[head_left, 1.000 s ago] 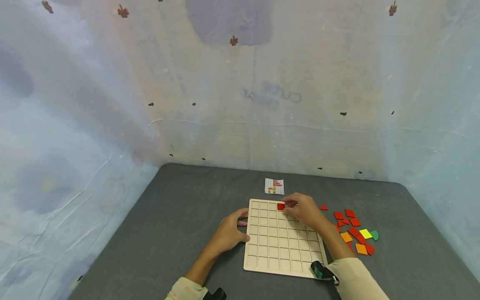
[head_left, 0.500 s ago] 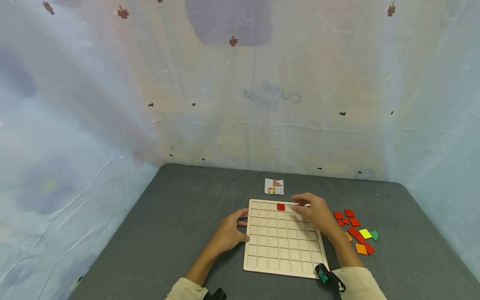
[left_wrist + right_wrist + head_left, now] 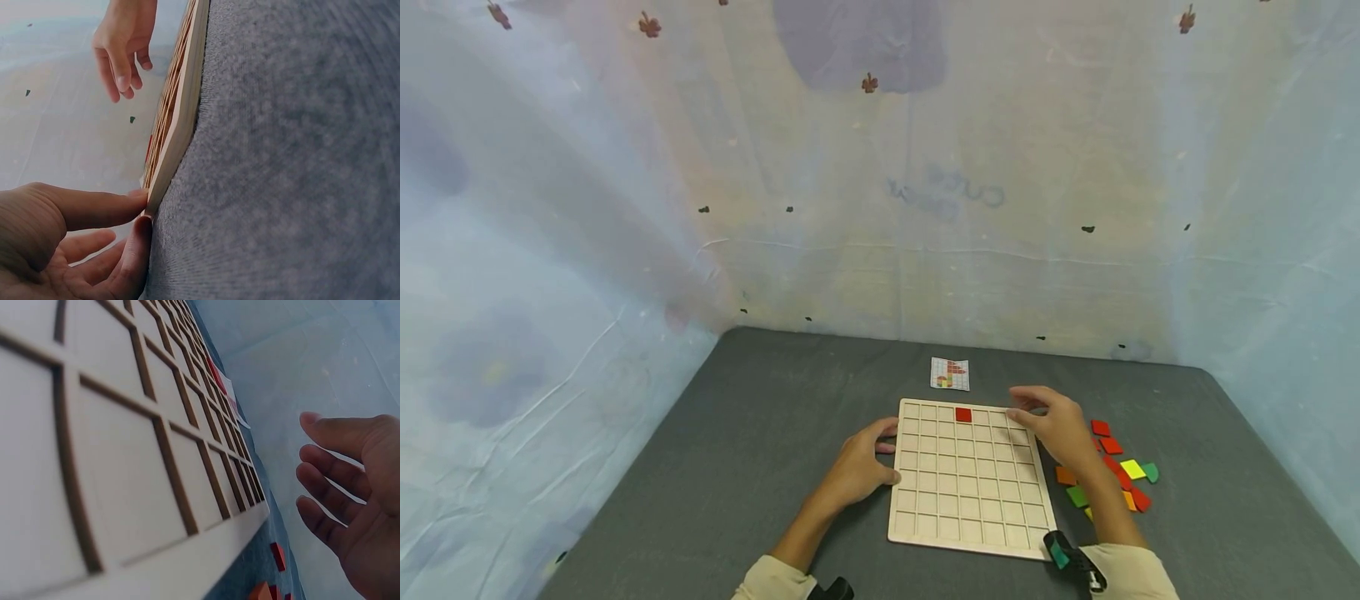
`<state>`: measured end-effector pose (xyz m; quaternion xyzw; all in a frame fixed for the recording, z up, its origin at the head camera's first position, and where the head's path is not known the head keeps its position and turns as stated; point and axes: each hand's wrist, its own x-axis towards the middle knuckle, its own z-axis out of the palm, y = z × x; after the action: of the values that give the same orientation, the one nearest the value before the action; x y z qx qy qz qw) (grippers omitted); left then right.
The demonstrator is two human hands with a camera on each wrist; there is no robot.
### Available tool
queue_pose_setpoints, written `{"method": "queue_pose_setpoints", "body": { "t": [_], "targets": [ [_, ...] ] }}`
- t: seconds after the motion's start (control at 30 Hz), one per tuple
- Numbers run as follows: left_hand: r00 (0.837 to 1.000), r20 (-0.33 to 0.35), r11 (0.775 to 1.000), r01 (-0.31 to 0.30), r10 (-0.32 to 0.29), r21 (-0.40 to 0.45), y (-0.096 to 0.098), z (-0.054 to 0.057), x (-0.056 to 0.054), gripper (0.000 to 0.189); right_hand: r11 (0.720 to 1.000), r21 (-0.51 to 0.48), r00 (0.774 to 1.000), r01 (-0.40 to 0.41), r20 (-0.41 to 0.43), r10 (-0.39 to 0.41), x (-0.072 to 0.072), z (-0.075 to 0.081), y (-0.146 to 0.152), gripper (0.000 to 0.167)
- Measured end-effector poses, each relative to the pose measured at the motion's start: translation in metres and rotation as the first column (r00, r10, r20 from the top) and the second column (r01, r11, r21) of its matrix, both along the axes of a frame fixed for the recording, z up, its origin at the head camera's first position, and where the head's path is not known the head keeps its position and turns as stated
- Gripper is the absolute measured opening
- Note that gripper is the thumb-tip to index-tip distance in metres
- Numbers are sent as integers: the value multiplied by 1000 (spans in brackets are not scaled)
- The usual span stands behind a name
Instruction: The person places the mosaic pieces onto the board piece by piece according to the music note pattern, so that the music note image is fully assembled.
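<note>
A pale wooden grid board [image 3: 967, 481] lies on the grey table, with one red square tile [image 3: 963, 415] in its far row. My left hand [image 3: 859, 467] touches the board's left edge, thumb and fingers spread apart along it. In the left wrist view the left thumb [image 3: 106, 207] meets the rim, with a finger just beside it. My right hand [image 3: 1056, 422] is by the board's far right corner, fingers loosely bent. The right wrist view shows nothing in that hand [image 3: 369, 487], its thumb apart from the fingers.
Loose red, orange, yellow and green tiles [image 3: 1132, 469] lie right of the board, partly hidden by the right forearm. A small printed pattern card [image 3: 950, 374] lies behind the board. Curtain-like sheeting [image 3: 880, 208] stands behind the table.
My right hand has moved right, away from the red square tile, to the board's far right corner, baring the tile. The left hand has stayed at the left edge.
</note>
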<state>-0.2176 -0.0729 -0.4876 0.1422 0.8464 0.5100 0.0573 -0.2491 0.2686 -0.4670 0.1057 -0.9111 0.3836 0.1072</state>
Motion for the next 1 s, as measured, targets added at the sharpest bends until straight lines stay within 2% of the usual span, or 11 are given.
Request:
{"method": "queue_pose_setpoints", "body": {
  "t": [0.33,0.57,0.83,1.0],
  "targets": [
    [1000,-16,1000,4,-4,4,0,-1,0,83,998,21,998,59,-39,-58,2,-10,16,44],
    [999,-34,1000,19,-19,4,-1,-2,1,83,996,-9,996,90,29,-90,8,-9,29,46],
    [1000,-20,1000,21,-21,6,-2,-1,1,84,993,21,992,113,49,-114,10,-10,43,49],
    [1000,-25,1000,15,-15,4,-1,0,2,84,994,46,991,96,90,-100,10,-9,51,51]
  ]
}}
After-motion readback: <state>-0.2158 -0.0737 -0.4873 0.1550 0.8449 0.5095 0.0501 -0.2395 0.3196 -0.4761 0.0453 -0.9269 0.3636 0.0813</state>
